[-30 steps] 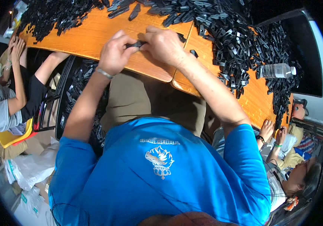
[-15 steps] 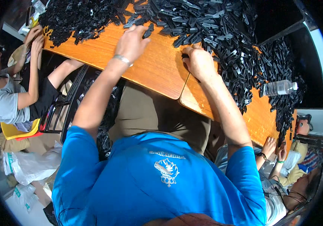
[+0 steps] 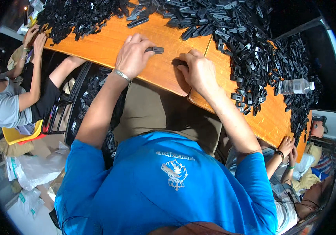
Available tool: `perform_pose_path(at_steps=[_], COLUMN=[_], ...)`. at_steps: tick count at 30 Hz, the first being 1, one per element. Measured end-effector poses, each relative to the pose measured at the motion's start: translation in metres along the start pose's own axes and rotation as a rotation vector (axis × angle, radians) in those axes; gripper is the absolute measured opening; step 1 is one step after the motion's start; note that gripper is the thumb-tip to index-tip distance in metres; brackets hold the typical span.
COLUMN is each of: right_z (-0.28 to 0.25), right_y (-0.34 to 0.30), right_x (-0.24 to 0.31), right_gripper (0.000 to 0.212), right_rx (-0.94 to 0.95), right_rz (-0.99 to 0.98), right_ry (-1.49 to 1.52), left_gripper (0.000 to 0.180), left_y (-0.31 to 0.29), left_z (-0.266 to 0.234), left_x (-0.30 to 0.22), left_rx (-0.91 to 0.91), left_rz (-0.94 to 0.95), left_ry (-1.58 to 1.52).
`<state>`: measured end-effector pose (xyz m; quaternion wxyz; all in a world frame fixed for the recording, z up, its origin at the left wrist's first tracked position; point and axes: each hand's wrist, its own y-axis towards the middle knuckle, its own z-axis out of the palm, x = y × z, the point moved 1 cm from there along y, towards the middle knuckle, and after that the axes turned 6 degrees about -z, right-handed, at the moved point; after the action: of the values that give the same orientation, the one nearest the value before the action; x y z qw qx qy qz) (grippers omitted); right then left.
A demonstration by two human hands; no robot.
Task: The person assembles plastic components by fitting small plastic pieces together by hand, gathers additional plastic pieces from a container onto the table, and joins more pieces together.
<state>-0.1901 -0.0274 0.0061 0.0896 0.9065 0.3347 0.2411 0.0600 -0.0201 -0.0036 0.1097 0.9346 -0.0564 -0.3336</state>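
Note:
My left hand (image 3: 132,55) is over the wooden table, its fingers closed on a black plastic clip-like piece (image 3: 158,50) that sticks out to the right between thumb and fingers. To its right, my right hand (image 3: 200,71) is curled close to the tabletop. A dark shape shows at its fingertips, partly in shadow; whether it is a piece I cannot tell. Beyond both hands lies a large heap of similar black clip-like pieces (image 3: 215,19), spreading down the right side of the table. A few loose ones (image 3: 138,21) lie at the heap's near left edge.
A heap of smaller black parts (image 3: 79,17) covers the far left of the wooden table (image 3: 105,43). A clear plastic bottle (image 3: 294,86) lies on the pieces at right. One person (image 3: 11,98) sits at left, another's hands (image 3: 287,147) work at the right table edge.
My left hand has drawn back toward me and now grips a black clip-like piece. My right hand has moved left, away from the heap, with its fingers curled.

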Motion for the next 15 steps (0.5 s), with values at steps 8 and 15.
perform_pose_path(at_steps=[8,15], right_z=[0.005,0.027], right_y=[0.035,0.059], right_x=[0.013,0.001], right_gripper=[0.030,0.028], right_rx=[0.042,0.000], right_rz=[-0.002,-0.111], right_ry=[-0.015,0.090], left_gripper=[0.027,0.019], left_y=[-0.012,-0.012], left_z=[-0.001,0.002], left_x=[0.017,0.030], left_rx=[-0.159,-0.119], left_rz=[0.106,0.037], left_ry=[-0.018,-0.054])
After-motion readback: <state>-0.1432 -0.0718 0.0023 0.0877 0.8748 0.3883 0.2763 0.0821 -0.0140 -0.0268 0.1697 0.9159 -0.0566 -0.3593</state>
